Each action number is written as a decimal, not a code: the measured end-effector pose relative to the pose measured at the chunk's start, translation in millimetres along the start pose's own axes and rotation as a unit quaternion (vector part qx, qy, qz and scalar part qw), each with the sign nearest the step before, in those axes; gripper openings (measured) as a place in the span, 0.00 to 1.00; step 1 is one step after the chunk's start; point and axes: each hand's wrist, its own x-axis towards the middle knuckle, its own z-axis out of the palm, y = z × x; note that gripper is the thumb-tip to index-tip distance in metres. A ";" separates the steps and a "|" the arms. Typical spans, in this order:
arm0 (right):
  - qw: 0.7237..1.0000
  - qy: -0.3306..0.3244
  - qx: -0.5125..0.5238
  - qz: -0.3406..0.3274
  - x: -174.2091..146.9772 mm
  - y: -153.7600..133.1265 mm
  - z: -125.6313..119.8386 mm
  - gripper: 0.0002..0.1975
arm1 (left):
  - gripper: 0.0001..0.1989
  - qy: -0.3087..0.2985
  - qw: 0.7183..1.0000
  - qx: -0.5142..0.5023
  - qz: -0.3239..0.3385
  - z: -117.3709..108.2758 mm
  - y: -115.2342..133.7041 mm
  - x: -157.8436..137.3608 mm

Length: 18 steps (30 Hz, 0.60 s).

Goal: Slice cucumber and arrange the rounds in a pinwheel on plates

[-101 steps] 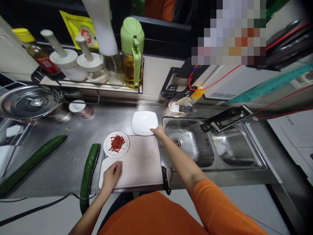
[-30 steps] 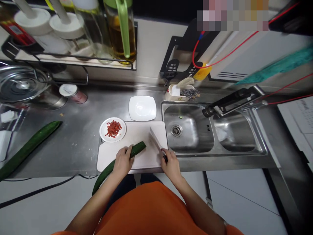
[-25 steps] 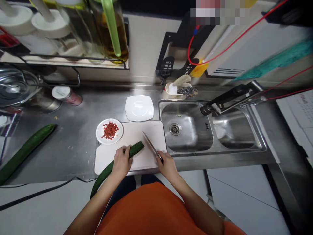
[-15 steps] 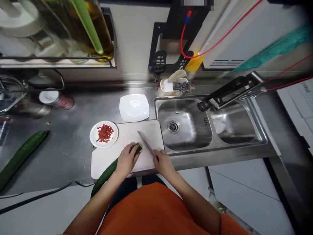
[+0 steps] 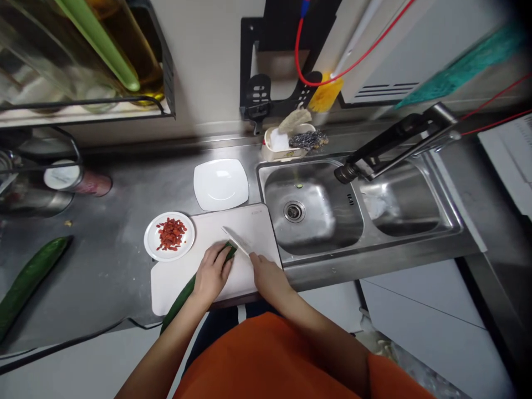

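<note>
On the white cutting board [image 5: 245, 280], my left hand [image 5: 211, 272] is wrapped over a long green cucumber [image 5: 183, 299] near its far end. The cucumber runs back under my left forearm and past the board's near edge. My right hand [image 5: 269, 277] grips a knife [image 5: 235, 240] by its handle, which the fingers hide. The blade lies slantwise close to the cucumber's end; whether it touches the skin I cannot tell. A round white plate [image 5: 149, 235] of small red dried berries [image 5: 171, 234] rests at the board's far left corner.
Behind the board is a square white plate [image 5: 221, 183]. To the right lies a double sink [image 5: 310, 244] with a black faucet [image 5: 374, 147]. Another cucumber [image 5: 33, 280] is on the counter at left, with a lidded jar [image 5: 78, 180] behind it. A rack [image 5: 124, 111] of bottles overhangs.
My right hand has brought the knife left, its blade now at the cucumber's end. My left hand keeps its hold. The whole view has shifted slightly.
</note>
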 end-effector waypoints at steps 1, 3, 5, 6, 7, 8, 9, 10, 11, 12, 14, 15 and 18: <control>1.000 -0.003 -0.004 0.000 -4.0 0.1 -2.5 0.19 | 0.17 0.001 1.000 0.000 0.007 0.3 -0.3 0.0; 1.000 -0.016 -0.016 0.006 -13.9 0.5 -7.2 0.20 | 0.17 0.002 1.000 0.004 0.016 0.5 -0.8 0.0; 0.999 -0.024 -0.028 0.001 -24.1 1.2 -10.3 0.21 | 0.16 0.005 1.000 0.011 0.021 0.5 -1.4 0.3; 0.999 -0.026 -0.032 -0.003 -28.5 1.5 -10.9 0.21 | 0.16 0.008 1.000 0.015 0.023 0.4 -1.9 0.5; 0.999 -0.028 -0.035 -0.006 -32.1 1.9 -11.1 0.21 | 0.15 0.009 0.999 0.017 0.025 0.2 -2.3 0.8; 0.999 -0.031 -0.036 -0.007 -34.8 2.3 -10.8 0.21 | 0.15 0.010 0.999 0.019 0.028 0.0 -2.9 1.0; 0.999 -0.034 -0.036 -0.005 -36.6 2.7 -10.1 0.21 | 0.15 0.010 0.999 0.020 0.031 -0.1 -3.4 1.3; 0.999 -0.035 -0.035 -0.004 -37.7 3.1 -9.4 0.21 | 0.15 0.009 0.999 0.022 0.035 -0.2 -3.9 1.5; 0.999 -0.037 -0.034 -0.002 -38.1 3.5 -8.7 0.21 | 0.15 0.010 0.999 0.023 0.037 -0.3 -4.4 1.7; 0.999 -0.038 -0.033 -0.001 -38.3 3.8 -8.3 0.20 | 0.15 0.010 0.999 0.024 0.039 -0.4 -4.7 1.9; 0.999 -0.043 -0.030 -0.004 -38.1 4.1 -8.9 0.20 | 0.14 0.010 0.999 0.026 0.042 -0.7 -4.9 2.3; 0.998 -0.047 -0.029 -0.004 -38.1 4.0 -10.1 0.20 | 0.14 0.009 0.999 0.027 0.043 -1.0 -4.8 2.5; 0.998 -0.061 -0.026 -0.003 -38.8 3.2 -15.2 0.20 | 0.14 0.007 0.998 0.032 0.046 -2.1 -3.9 3.4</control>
